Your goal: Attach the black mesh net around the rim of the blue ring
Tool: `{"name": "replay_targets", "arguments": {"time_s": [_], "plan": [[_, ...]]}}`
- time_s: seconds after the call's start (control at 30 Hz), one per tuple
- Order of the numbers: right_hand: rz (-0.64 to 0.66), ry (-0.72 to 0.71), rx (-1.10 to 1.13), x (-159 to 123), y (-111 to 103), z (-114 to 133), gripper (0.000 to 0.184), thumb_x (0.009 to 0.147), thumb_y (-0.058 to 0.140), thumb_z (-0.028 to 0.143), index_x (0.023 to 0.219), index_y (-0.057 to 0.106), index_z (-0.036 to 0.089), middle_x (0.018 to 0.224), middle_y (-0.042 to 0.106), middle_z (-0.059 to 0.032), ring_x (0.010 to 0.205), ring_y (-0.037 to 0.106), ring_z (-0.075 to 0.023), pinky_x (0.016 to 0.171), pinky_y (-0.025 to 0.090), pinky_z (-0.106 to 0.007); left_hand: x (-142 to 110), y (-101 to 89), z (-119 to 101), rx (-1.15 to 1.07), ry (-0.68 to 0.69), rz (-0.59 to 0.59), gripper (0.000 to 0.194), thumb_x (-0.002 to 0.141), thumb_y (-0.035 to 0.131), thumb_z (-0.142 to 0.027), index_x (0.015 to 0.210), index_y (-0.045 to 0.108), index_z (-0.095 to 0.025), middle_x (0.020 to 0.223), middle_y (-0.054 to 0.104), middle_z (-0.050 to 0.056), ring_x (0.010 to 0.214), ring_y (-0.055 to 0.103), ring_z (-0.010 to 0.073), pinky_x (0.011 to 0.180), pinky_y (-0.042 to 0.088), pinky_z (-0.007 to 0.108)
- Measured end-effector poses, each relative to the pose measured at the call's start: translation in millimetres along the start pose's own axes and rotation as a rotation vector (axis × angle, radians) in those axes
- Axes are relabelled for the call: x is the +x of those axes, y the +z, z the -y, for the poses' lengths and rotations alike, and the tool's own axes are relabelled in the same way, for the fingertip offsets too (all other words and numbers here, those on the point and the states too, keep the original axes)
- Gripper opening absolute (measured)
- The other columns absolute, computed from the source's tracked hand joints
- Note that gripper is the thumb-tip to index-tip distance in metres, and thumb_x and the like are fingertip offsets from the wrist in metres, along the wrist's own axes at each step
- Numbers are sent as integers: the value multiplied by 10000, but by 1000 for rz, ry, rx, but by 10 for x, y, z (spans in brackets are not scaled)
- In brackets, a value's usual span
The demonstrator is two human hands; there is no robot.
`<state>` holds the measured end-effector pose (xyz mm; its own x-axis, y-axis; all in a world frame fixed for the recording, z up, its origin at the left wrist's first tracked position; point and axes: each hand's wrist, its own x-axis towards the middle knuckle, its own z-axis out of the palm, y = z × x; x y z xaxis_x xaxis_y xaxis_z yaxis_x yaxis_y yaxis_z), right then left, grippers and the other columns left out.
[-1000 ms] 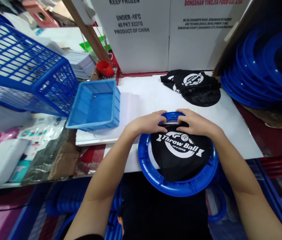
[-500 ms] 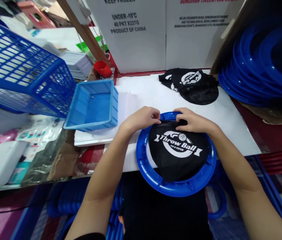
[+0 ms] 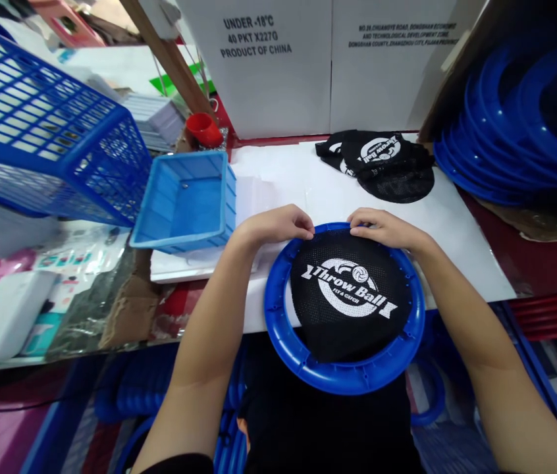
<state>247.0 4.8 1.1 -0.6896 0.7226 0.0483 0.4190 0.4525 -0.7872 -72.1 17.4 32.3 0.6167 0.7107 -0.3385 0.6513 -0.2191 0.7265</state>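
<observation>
A blue plastic ring (image 3: 278, 316) lies at the near edge of a white board (image 3: 456, 243), partly hanging over it. A black mesh net (image 3: 352, 296) printed "Throw Ball" is stretched across the ring. My left hand (image 3: 273, 226) presses its fingertips on the net's edge at the ring's far left rim. My right hand (image 3: 382, 227) pinches the net's edge at the far rim, just right of the left hand. The net's left and near edges lie loose inside the ring.
More black nets (image 3: 382, 164) are piled at the back of the board. Blue rings (image 3: 515, 125) are stacked at the right. A light blue tray (image 3: 184, 201) and a blue basket (image 3: 46, 131) sit at the left, white cartons (image 3: 308, 59) behind. More blue rings (image 3: 426, 395) lie below.
Both hands have slid outward along the ring's far rim, and the bunched top edge of the net is now pulled flat up to the rim.
</observation>
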Motion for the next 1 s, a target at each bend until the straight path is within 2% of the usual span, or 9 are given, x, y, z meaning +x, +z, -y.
{"name": "replay_targets", "arguments": {"time_s": [0.17,0.33,0.5,0.73,0.87,1.0], "plan": [[22,21,32,44,-2,-20,373,1056,676,590,943,745,241,1039,726,-75,972,676,-260,959,534,-424,21,-13,20,32,18,54,218,869,736,-333,983,867,-200,1002,875,64,941,741,226,901,543,340],[67,20,36,58,-7,-37,399,1057,671,610,955,768,237,1038,698,-70,962,657,-254,963,511,-427,19,-11,-21,47,10,63,271,896,732,-332,1081,872,-191,1082,872,81,1012,746,246,932,535,360],[74,7,28,63,0,-59,409,1060,652,621,947,735,237,1027,675,-68,957,640,-255,962,500,-432,20,-18,-14,69,18,30,303,900,737,-343,1127,871,-195,998,841,76,946,717,238,844,516,342],[101,38,60,26,-19,-18,418,1065,656,642,947,707,244,1075,676,-72,1005,641,-261,992,509,-435,-4,-46,-9,70,36,45,325,916,726,-360,1168,850,-197,921,809,66,910,719,241,830,528,340],[95,56,72,5,-8,11,415,1033,684,642,915,720,246,1168,694,-92,1115,664,-291,1078,512,-466,-28,-33,-72,96,12,41,326,925,703,-342,1191,831,-204,997,820,78,964,732,254,841,540,341],[116,82,80,-12,-31,43,472,1004,711,698,880,736,243,1255,718,-106,1126,669,-291,1126,517,-485,-37,-17,-122,134,-17,53,322,922,682,-332,1183,821,-205,1024,813,82,960,724,253,830,536,336]]}}
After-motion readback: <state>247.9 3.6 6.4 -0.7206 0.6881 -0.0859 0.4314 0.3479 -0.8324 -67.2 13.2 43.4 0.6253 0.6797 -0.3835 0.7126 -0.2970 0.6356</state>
